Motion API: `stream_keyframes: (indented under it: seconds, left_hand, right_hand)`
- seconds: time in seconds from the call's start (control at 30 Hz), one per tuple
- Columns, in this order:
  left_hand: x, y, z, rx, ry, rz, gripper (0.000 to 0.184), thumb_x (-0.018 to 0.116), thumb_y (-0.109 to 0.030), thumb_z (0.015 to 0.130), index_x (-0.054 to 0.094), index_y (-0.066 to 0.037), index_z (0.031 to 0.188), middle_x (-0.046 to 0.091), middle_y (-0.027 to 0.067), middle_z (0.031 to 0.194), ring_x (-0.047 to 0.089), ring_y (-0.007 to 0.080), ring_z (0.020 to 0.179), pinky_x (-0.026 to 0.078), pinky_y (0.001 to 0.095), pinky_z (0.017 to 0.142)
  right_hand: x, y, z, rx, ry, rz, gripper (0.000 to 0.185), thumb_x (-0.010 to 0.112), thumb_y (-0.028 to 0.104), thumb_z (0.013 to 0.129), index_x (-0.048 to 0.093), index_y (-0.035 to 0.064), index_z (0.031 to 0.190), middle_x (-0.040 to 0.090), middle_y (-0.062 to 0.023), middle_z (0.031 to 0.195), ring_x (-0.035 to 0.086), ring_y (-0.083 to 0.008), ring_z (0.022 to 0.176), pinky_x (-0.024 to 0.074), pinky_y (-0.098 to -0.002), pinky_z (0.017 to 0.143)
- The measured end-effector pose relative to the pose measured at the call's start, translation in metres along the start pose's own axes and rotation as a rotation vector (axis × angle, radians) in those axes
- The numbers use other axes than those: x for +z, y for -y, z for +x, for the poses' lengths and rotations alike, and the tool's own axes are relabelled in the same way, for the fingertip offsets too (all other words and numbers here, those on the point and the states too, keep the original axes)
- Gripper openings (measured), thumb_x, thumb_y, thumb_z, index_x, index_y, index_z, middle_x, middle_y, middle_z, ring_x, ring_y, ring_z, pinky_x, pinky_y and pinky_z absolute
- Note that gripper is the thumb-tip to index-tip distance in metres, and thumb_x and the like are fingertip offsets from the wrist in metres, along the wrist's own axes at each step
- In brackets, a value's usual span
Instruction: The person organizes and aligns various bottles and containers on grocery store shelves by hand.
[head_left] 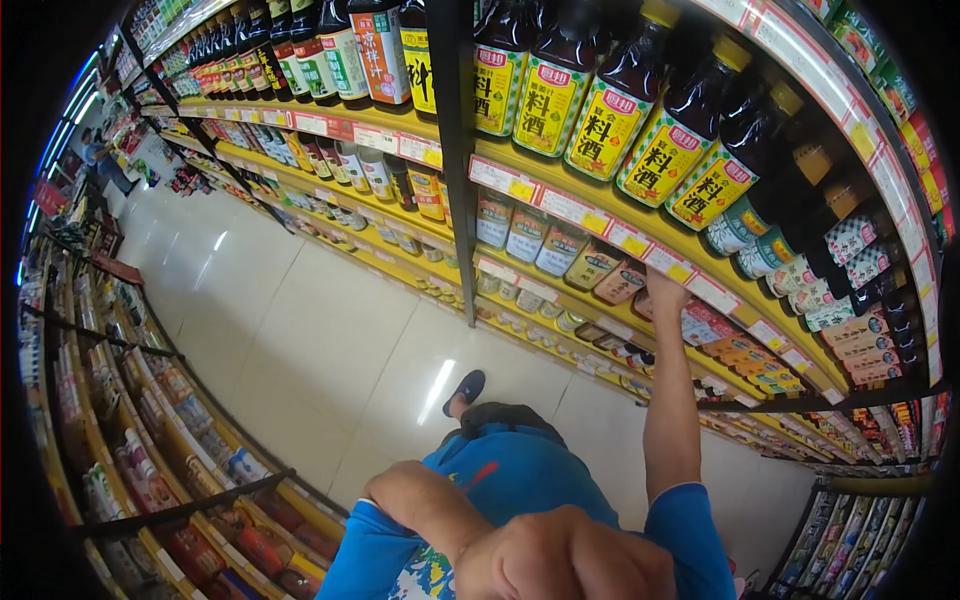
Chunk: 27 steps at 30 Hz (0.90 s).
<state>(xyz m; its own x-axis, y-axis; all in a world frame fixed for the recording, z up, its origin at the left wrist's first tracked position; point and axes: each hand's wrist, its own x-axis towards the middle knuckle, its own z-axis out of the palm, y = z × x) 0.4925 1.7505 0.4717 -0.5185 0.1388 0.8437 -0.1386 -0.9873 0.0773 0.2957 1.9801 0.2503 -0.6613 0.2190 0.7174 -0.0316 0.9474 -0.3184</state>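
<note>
My right hand [664,297] reaches into the shelf below the cooking-wine row, its fingers hidden behind the price-label strip [610,228]. Beside it on the left stand bottles with pinkish labels [620,282]; whether the hand touches or grips one cannot be seen. Just right of the wrist are boxes or labels in red and white [703,322]. My left hand [565,555] is curled close under the camera, in front of my blue shirt. Anything inside its fingers is hidden.
Dark bottles with yellow cooking-wine labels [605,125] fill the shelf above. A black upright post [457,150] divides the shelving. Opposite, shelves with packaged goods [150,470] line the left side. A pale tiled floor [330,320] runs between, with a person [105,160] far off.
</note>
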Motion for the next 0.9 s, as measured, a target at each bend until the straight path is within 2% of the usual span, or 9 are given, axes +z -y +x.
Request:
stream_keyframes:
  seconds: [0.03,0.1,0.43,0.5,0.57,0.63,0.7,0.77,0.9]
  left_hand:
    - [0.002,0.007,-0.002,-0.003,-0.006,0.002,0.011,0.06,-0.004,0.071,0.059,0.004,0.063,0.054,0.0119,0.069,0.046,0.0218,0.063,0.036,0.0314,0.053]
    - [0.008,0.022,-0.006,0.232,-0.117,-0.022,0.012,0.059,-0.005,0.071,0.058,0.004,0.063,0.054,0.012,0.069,0.046,0.0221,0.063,0.036,0.0316,0.051]
    - [-0.016,0.022,-0.025,0.147,0.044,-0.047,0.021,0.055,-0.012,0.077,0.06,0.004,0.064,0.054,0.0131,0.069,0.048,0.0219,0.056,0.034,0.03,0.043]
    - [-0.037,0.01,-0.05,-0.068,0.002,0.179,0.032,0.05,-0.026,0.082,0.058,0.001,0.097,0.053,0.0135,0.095,0.047,0.0264,0.091,0.036,0.0357,0.078]
    - [-0.043,-0.004,-0.057,-0.279,-0.327,0.36,0.023,0.057,-0.02,0.076,0.061,0.001,0.068,0.048,0.0078,0.07,0.044,0.0216,0.07,0.035,0.0329,0.064]
    - [-0.056,-0.005,-0.077,-0.291,-0.673,0.346,0.022,0.056,-0.018,0.077,0.057,0.0,0.064,0.046,0.0083,0.068,0.044,0.0203,0.068,0.035,0.0319,0.065]
    - [-0.075,-0.01,-0.09,-0.355,-0.871,0.447,0.03,0.052,-0.022,0.081,0.044,-0.007,0.056,0.036,0.002,0.061,0.034,0.0141,0.06,0.03,0.027,0.057]
    - [-0.093,-0.015,-0.11,-0.382,-0.99,0.425,0.03,0.051,-0.022,0.082,0.043,-0.007,0.057,0.037,0.0017,0.061,0.034,0.0132,0.06,0.03,0.0264,0.057]
    - [-0.129,-0.028,-0.164,-0.387,-1.283,0.355,0.032,0.048,-0.022,0.084,0.041,-0.007,0.057,0.037,0.0017,0.059,0.034,0.0125,0.057,0.03,0.0262,0.057]
  right_hand:
    - [0.004,-0.003,-0.002,0.004,0.005,0.002,0.036,0.065,0.03,0.067,0.058,0.0045,0.092,0.058,-0.0128,0.094,0.055,-0.0317,0.083,0.0444,-0.0386,0.072]
    - [0.01,-0.008,-0.002,-0.035,-0.005,-0.055,0.034,0.065,0.029,0.068,0.059,0.0047,0.09,0.059,-0.0123,0.091,0.056,-0.031,0.081,0.0452,-0.0374,0.069]
    - [0.006,-0.006,-0.005,-0.028,0.01,0.02,0.026,0.061,0.025,0.069,0.059,0.0051,0.086,0.06,-0.0117,0.085,0.056,-0.0319,0.078,0.0445,-0.0391,0.068]
    - [-0.011,0.009,-0.003,0.107,0.013,0.158,0.027,0.063,0.024,0.068,0.059,0.0042,0.086,0.06,-0.012,0.084,0.056,-0.0321,0.079,0.0438,-0.0394,0.067]
    - [-0.028,0.015,-0.007,0.185,0.053,0.222,0.028,0.063,0.024,0.068,0.058,0.0035,0.086,0.059,-0.0131,0.083,0.056,-0.0324,0.078,0.0437,-0.039,0.066]
    - [-0.031,0.003,-0.009,0.165,-0.001,0.398,0.027,0.065,0.023,0.068,0.058,0.0014,0.082,0.059,-0.014,0.072,0.057,-0.0301,0.067,0.0432,-0.0358,0.059]
    - [-0.05,-0.005,-0.015,0.288,0.103,0.363,0.026,0.065,0.022,0.068,0.059,0.0008,0.08,0.058,-0.0129,0.066,0.057,-0.028,0.062,0.0426,-0.0346,0.056]
    - [-0.074,0.001,-0.016,0.384,0.175,0.3,0.023,0.065,0.022,0.069,0.06,0.0001,0.074,0.056,-0.0098,0.056,0.056,-0.0226,0.053,0.0409,-0.0322,0.05]
    - [-0.073,-0.035,-0.028,0.414,0.077,0.293,0.024,0.064,0.023,0.07,0.06,0.0001,0.076,0.058,-0.0105,0.058,0.056,-0.0237,0.054,0.0415,-0.0328,0.052]
